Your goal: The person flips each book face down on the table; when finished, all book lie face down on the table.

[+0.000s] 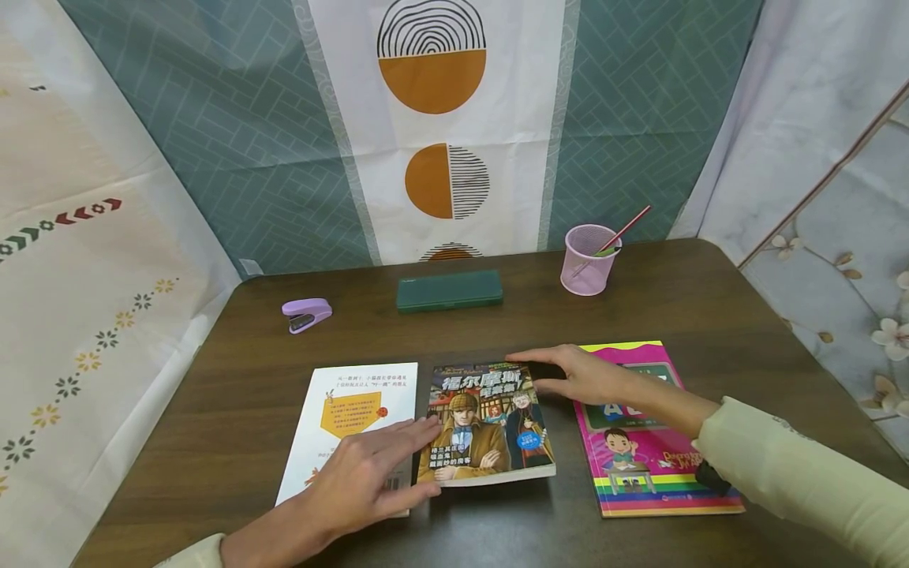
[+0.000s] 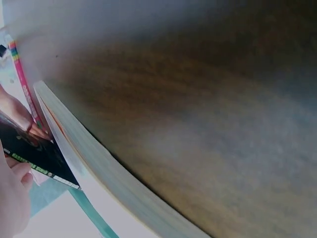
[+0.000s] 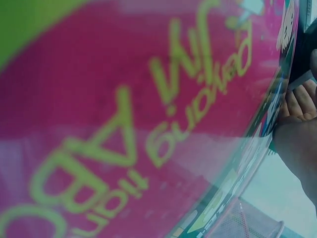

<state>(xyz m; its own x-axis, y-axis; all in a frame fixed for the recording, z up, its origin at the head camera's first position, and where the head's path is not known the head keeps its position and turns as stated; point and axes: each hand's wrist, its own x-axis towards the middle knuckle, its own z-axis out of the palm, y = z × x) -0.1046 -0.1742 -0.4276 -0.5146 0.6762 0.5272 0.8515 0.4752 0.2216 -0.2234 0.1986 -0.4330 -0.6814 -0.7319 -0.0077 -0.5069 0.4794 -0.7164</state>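
Detective book [image 1: 490, 426]: flat on the desk [image 1: 710, 315], between both hands
Left hand [image 1: 369, 473]: grip spread, fingers on its left edge
Right hand [image 1: 578, 375]: grip spread, fingertips touching its top right corner

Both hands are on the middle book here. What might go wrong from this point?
The left hand lies across both the white book and the detective book, so moving one may drag the other. The right hand reaches over the pink book; its sleeve could nudge it. The detective book's near edge looks slightly raised, so it could slip.
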